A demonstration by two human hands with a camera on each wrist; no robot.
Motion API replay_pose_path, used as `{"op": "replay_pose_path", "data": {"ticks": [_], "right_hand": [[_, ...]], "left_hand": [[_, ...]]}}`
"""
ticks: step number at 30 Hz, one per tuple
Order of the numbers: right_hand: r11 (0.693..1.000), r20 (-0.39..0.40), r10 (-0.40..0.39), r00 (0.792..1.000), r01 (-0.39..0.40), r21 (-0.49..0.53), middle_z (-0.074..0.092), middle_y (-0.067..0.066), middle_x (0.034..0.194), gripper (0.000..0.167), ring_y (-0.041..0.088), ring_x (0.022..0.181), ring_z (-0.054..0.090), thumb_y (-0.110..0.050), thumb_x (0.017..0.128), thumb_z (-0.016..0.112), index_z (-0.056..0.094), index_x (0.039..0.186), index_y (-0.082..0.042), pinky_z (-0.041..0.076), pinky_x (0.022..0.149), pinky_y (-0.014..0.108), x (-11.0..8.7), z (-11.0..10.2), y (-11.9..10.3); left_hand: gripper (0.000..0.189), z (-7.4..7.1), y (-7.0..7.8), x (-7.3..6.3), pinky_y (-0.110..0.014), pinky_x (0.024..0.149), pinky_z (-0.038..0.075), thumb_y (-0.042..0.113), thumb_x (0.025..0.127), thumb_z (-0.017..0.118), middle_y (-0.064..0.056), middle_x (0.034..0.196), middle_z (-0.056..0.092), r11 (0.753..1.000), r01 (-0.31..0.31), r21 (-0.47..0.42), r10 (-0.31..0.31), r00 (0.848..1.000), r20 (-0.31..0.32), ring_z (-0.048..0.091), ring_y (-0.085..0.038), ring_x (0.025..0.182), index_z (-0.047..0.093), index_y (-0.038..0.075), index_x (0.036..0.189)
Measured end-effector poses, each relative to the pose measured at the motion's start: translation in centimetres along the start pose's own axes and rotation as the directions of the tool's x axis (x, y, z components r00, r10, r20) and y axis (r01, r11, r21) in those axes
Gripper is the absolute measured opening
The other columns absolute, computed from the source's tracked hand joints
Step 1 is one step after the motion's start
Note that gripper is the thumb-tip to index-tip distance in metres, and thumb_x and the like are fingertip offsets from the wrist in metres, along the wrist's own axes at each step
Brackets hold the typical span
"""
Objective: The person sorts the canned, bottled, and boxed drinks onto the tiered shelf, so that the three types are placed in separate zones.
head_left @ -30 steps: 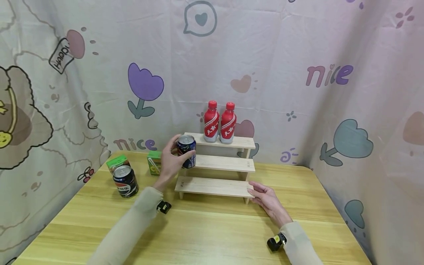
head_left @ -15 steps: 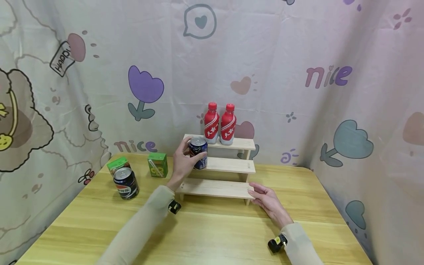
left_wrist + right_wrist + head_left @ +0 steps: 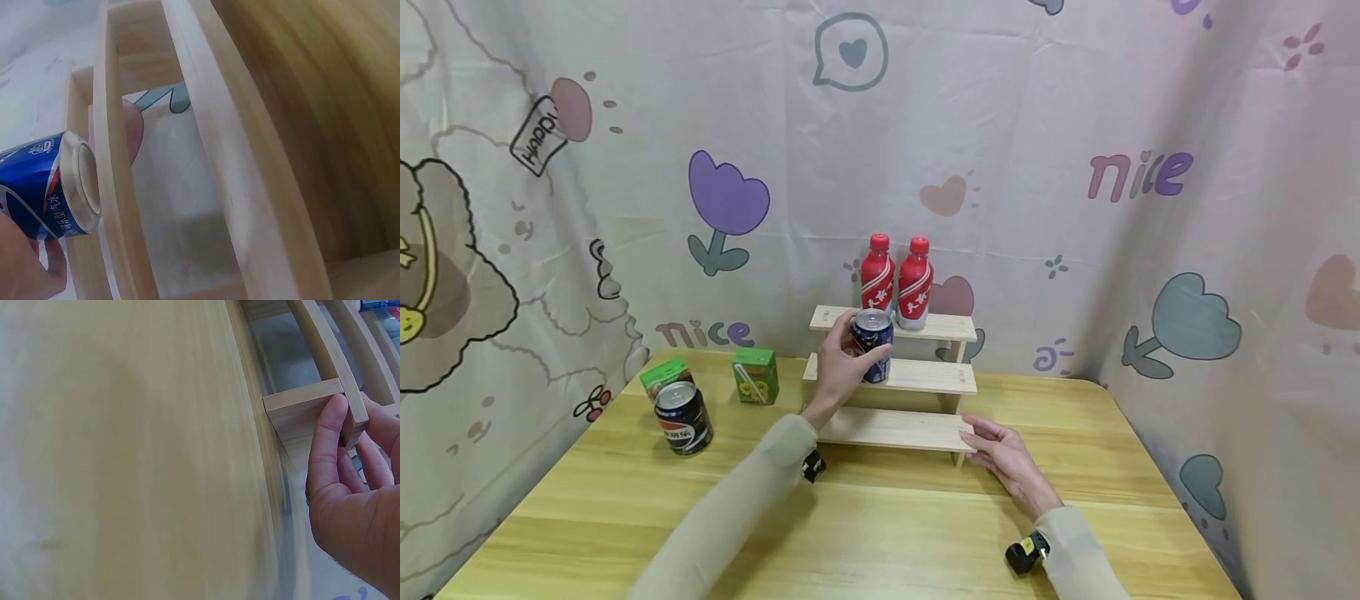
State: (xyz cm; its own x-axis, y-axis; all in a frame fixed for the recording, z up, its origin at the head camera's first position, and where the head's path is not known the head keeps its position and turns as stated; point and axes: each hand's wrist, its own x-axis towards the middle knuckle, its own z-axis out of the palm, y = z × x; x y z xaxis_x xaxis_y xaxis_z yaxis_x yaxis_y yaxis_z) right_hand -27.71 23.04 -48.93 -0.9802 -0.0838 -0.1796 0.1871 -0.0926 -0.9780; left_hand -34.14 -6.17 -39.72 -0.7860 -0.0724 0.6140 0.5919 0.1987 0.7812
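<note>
Dark blue metal can (image 3: 874,332), a smooth cylinder with a silvery round top, is held upright between the left hand's (image 3: 837,367) thumb and fingers at the middle board (image 3: 934,377) of a stepped, pale-grained wooden rack (image 3: 958,348); whether its base touches is unclear. Toward the can's four o'clock, the right hand (image 3: 1009,460) pinches the lowest board's (image 3: 895,427) squared end, while glossy red bottles (image 3: 915,287) stand at twelve and one o'clock.

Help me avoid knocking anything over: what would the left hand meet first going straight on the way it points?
The left hand, holding a can, would probably meet the top shelf first, ahead of the left red bottle; depth there is unclear.
</note>
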Motion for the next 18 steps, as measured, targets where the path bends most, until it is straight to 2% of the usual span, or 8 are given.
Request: {"op": "replay_pose_path", "data": {"ticks": [10,14,18], "right_hand": [[1.000,-0.005,0.006,1.000,-0.006,0.000,0.054,0.015,0.138,0.056,0.008,0.087,0.066,-0.007,0.090,0.069,0.048,0.142,0.000,0.057,0.072,0.021,0.0,0.0,0.0],[1.000,-0.005,0.006,1.000,-0.006,-0.006,0.051,0.016,0.141,0.056,0.008,0.087,0.066,-0.008,0.091,0.069,0.049,0.142,0.000,0.057,0.073,0.022,0.0,0.0,0.1],[1.000,-0.009,0.003,1.000,-0.003,0.000,0.055,0.013,0.136,0.056,0.008,0.085,0.066,-0.007,0.091,0.069,0.049,0.142,0.001,0.058,0.072,0.022,0.0,0.0,0.0]], "left_hand": [[0.071,1.9,0.4,0.2,-0.039,0.087,0.053,0.027,0.075,0.087,-0.005,0.124,0.067,1.000,-0.019,-0.002,0.019,0.999,0.035,0.063,-0.020,0.106,0.051,0.018,0.136],[0.070,2.5,0.6,0.2,-0.040,0.086,0.052,0.027,0.076,0.086,-0.005,0.123,0.067,1.000,-0.014,-0.008,0.014,0.999,0.041,0.062,-0.020,0.105,0.051,0.020,0.136],[0.069,2.9,0.6,0.4,-0.040,0.086,0.052,0.026,0.076,0.086,-0.005,0.123,0.067,0.999,0.000,-0.038,0.003,0.998,0.058,0.062,-0.021,0.105,0.051,0.023,0.135]]}}
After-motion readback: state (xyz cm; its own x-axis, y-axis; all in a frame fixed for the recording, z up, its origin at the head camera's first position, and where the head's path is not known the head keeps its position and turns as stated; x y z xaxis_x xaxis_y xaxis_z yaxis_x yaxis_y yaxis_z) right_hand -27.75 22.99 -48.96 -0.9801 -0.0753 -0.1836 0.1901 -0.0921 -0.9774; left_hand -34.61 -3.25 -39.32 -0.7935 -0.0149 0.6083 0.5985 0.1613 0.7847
